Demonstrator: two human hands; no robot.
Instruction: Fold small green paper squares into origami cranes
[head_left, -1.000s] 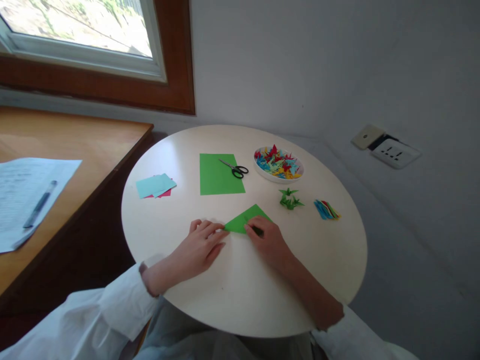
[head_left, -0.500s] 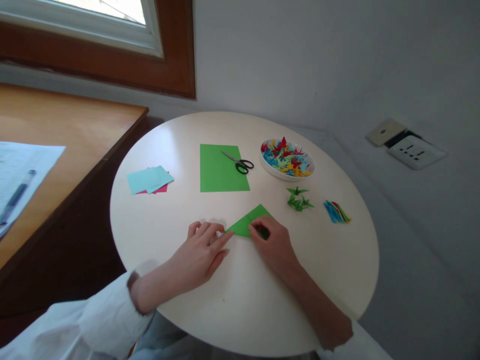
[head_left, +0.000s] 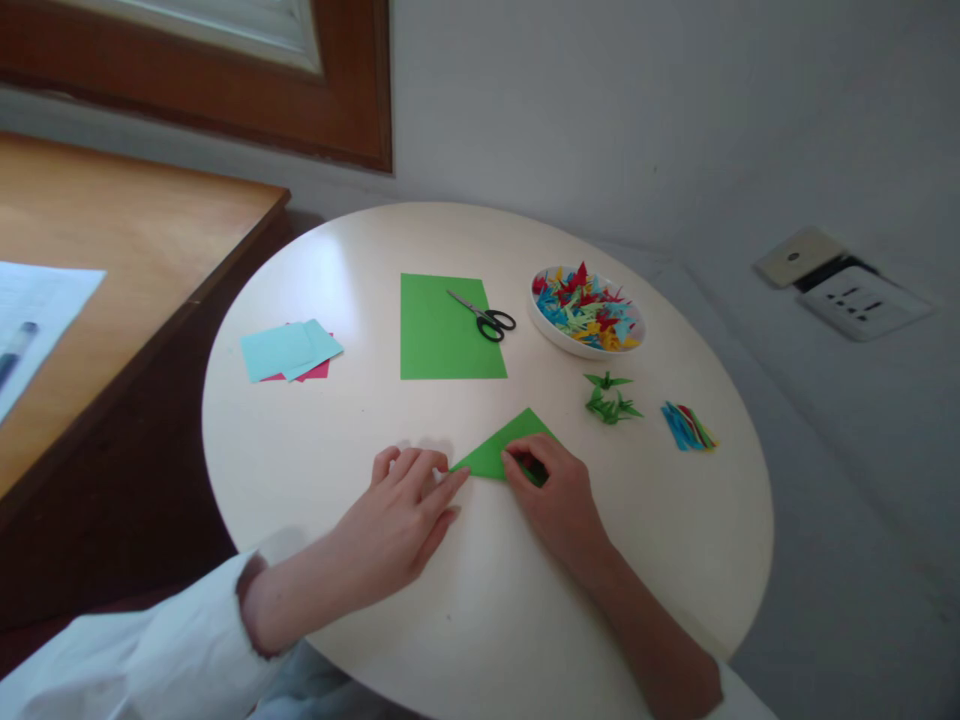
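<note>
A sheet of green paper folded into a triangle [head_left: 529,424] lies flat on the white round table, its long side towards me. My left hand [head_left: 409,510] rests at its left corner, with a fingertip on the paper and the fingers mostly stretched out. Over the right half is my right hand [head_left: 559,490], its thumb and forefinger pinched together at the paper near the lower edge. That hand hides the triangle's right corner. Beyond them, a larger green sheet [head_left: 439,335] lies under black-handled scissors [head_left: 487,318].
A white bowl [head_left: 577,348] at the back right holds many coloured paper cranes. Several green cranes [head_left: 611,403] and a bundle of coloured paper strips [head_left: 686,427] lie at the right. Light-blue and pink paper squares [head_left: 289,350] sit at left. A wooden desk [head_left: 150,220] stands beyond.
The camera view has shifted slightly, so the table looks a little larger. Both hands stay at the same places on the folded green paper.
</note>
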